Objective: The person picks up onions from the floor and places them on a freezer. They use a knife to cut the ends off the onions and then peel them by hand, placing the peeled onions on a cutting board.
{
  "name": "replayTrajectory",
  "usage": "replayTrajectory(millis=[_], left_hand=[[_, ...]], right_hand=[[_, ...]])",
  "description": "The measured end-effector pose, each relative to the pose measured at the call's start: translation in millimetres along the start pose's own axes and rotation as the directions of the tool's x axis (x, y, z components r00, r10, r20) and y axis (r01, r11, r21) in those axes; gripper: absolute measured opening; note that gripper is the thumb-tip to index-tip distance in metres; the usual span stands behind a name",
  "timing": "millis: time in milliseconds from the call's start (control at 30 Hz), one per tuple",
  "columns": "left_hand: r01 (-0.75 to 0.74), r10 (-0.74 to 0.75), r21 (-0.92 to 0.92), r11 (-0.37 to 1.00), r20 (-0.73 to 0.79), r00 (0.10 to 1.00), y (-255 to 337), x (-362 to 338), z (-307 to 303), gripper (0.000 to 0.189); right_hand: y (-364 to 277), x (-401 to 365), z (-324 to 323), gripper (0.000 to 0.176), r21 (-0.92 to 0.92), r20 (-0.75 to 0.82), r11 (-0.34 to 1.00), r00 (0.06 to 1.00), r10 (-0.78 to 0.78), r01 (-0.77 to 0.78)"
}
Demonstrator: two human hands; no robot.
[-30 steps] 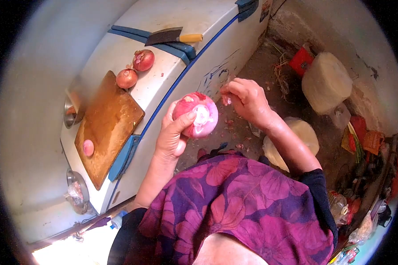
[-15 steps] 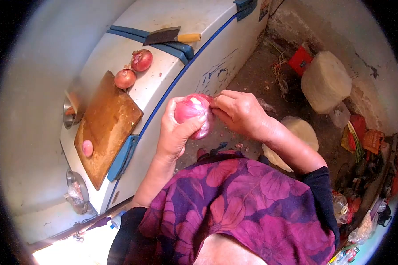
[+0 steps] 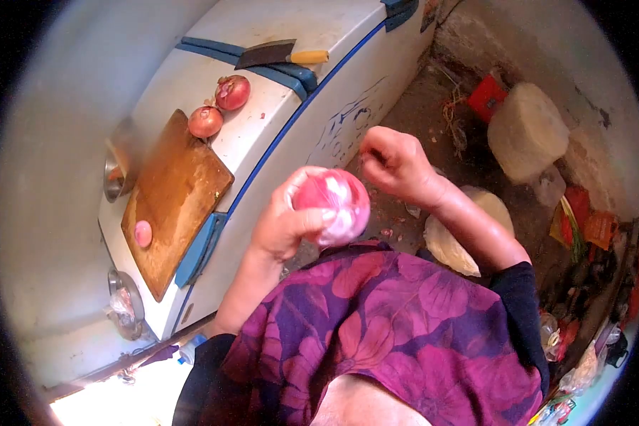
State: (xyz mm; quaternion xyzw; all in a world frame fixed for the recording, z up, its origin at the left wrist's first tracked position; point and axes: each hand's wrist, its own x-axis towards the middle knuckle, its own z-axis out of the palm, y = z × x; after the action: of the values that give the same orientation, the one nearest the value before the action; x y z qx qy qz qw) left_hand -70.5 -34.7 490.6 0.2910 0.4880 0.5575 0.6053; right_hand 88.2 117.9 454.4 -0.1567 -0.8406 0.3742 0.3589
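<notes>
My left hand [image 3: 285,221] is wrapped around a large red onion [image 3: 346,213], with the thumb across its near side. The onion's surface is shiny pink with pale patches. Up and to the right of it, my right hand [image 3: 399,165] is closed, fingers curled in and apart from the onion; whatever they may pinch is hidden. Two more red onions with dry skins, one [image 3: 205,122] nearer and one [image 3: 233,92] farther, lie beside the wooden cutting board [image 3: 170,192]. A small pink peeled piece [image 3: 143,233] rests on the board.
A cleaver [image 3: 266,54] with a yellow handle lies on the white chest-like surface [image 3: 263,117]. Metal bowls, one [image 3: 113,177] and another [image 3: 131,309], stand at its left side. Pale bulky containers [image 3: 529,131] and scraps are on the floor at right.
My right hand has pulled up and away from the onion, which it was touching before. The onion in my left hand has shifted slightly right and down, showing more pale surface.
</notes>
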Motion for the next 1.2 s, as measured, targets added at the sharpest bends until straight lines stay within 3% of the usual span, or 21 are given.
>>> replayTrajectory(millis=[33, 100, 200, 300, 333, 433, 500, 667, 800, 1000, 1100, 1167, 1200], left_hand=[[-0.014, 0.014, -0.003, 1.0, -0.007, 1.0, -0.5, -4.7, 8.0, 0.055], [-0.017, 0.014, -0.081, 0.997, -0.033, 0.999, -5.5, -0.7, 3.4, 0.053], [-0.015, -0.004, -0.221, 0.975, -0.085, 0.996, -3.5, 1.2, -2.0, 0.05], [-0.027, 0.001, -0.226, 0.974, -0.113, 0.994, -2.3, 0.1, -2.6, 0.048], [-0.055, 0.031, -0.196, 0.979, -0.126, 0.992, -4.5, 0.5, -4.1, 0.045], [-0.087, 0.072, -0.083, 0.993, -0.172, 0.983, -6.1, 1.6, -1.7, 0.043], [-0.119, 0.111, -0.033, 0.992, -0.194, 0.975, -7.9, 2.3, -1.5, 0.044], [-0.191, 0.216, 0.136, 0.972, -0.204, 0.955, -9.8, -0.8, 7.0, 0.048], [-0.202, 0.24, 0.214, 0.956, -0.17, 0.956, -15.6, 1.1, 4.4, 0.052], [-0.19, 0.222, 0.188, 0.964, -0.164, 0.961, -16.8, 4.1, 1.8, 0.052], [-0.15, 0.177, 0.184, 0.971, -0.141, 0.974, -13.4, 1.8, 2.9, 0.053], [-0.107, 0.126, 0.173, 0.979, -0.102, 0.987, -10.9, -4.6, 4.8, 0.054], [-0.061, 0.069, 0.145, 0.988, -0.046, 0.997, -7.4, -8.5, 9.4, 0.057]], right_hand=[[-1.1, -0.8, -2.5, 0.008, 0.088, 0.022, 0.991, 0.994, 0.104, -0.105], [-11.7, -1.3, -8.4, 0.008, 0.127, 0.123, 0.976, 0.979, 0.163, -0.179], [-13.5, -1.4, -13.6, 0.007, -0.054, 0.193, 0.969, 0.95, 0.245, -0.239], [-5.7, -3.4, -2.1, 0.006, -0.061, -0.008, 0.995, 0.997, 0.078, -0.079], [-11.1, -3.9, -0.3, 0.009, 0.063, -0.006, 0.996, 0.998, 0.057, -0.057], [-37.6, -6.6, -9.1, 0.013, 0.14, 0.116, 0.988, 0.992, 0.046, -0.062], [-36.0, -10.8, -3.8, 0.018, 0.041, 0.105, 0.999, 0.994, -0.013, 0.009], [-36.3, -16.1, 13.3, 0.011, -0.27, 0.028, 0.956, 0.994, -0.109, 0.112], [-34.3, -17.8, 17.8, 0.013, -0.349, 0.043, 0.919, 0.983, -0.178, 0.182], [-33.4, -14.7, 17.3, 0.009, -0.188, 0.012, 0.98, 0.998, -0.063, 0.064], [-24.9, -15.5, 17.4, 0.007, -0.165, -0.021, 0.983, 0.996, -0.087, 0.083], [-6.8, -8.3, 10.0, 0.005, -0.01, -0.07, 0.995, 0.993, 0.098, -0.099], [0.7, -7.9, 5.1, 0.006, 0.008, -0.036, 0.961, 0.961, 0.275, -0.275]])
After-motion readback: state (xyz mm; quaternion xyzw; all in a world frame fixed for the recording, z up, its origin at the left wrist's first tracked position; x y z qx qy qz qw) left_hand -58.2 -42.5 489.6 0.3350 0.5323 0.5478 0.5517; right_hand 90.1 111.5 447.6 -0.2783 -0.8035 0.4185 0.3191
